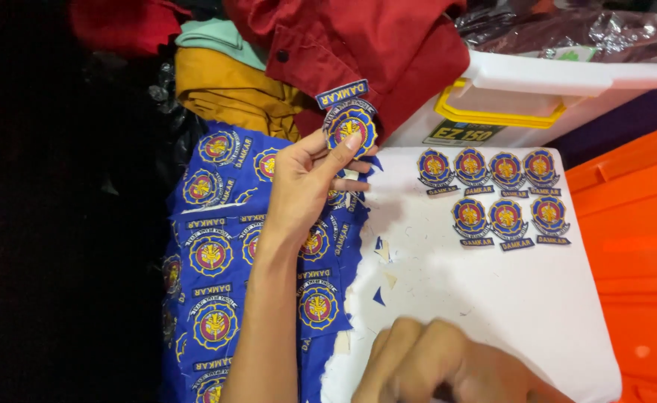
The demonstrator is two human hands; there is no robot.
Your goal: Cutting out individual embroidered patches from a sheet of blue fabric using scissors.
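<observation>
Your left hand (306,186) pinches a cut-out round embroidered patch (351,127) between thumb and fingertips, held above the blue sheet of uncut patches (216,254). Your right hand (448,366) rests curled into a fist on the white board (522,306); what it grips, you cannot tell. Seven finished patches (493,198) lie in two rows on the board.
</observation>
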